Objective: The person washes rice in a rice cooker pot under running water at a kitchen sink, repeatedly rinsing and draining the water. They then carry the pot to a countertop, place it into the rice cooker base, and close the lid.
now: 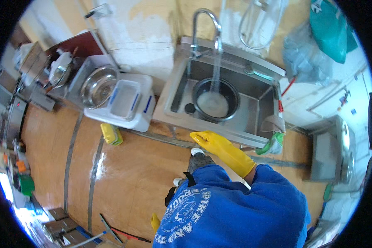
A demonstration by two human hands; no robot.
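Note:
My right hand [208, 139], in a long yellow rubber glove, is in front of the sink's near edge. Its fingers are curled together and nothing shows in them. Of my left hand [155, 222], only a bit of yellow glove shows past my blue T-shirt; the shirt hides the rest. A black round basin [234, 107] stands in the stainless steel sink [248, 114]. Water [216, 73] runs from the chrome gooseneck faucet [206, 12] into it. Cloudy, whitish water [213, 104] covers the basin's bottom.
Left of the sink, a clear plastic container [125, 99] and a steel bowl [96, 88] rest on a white lidded box [121, 121]. A yellow package [111, 135] is below. Cloths [274, 144] hang over the sink's right corner. A floor squeegee [111, 229] lies at lower left.

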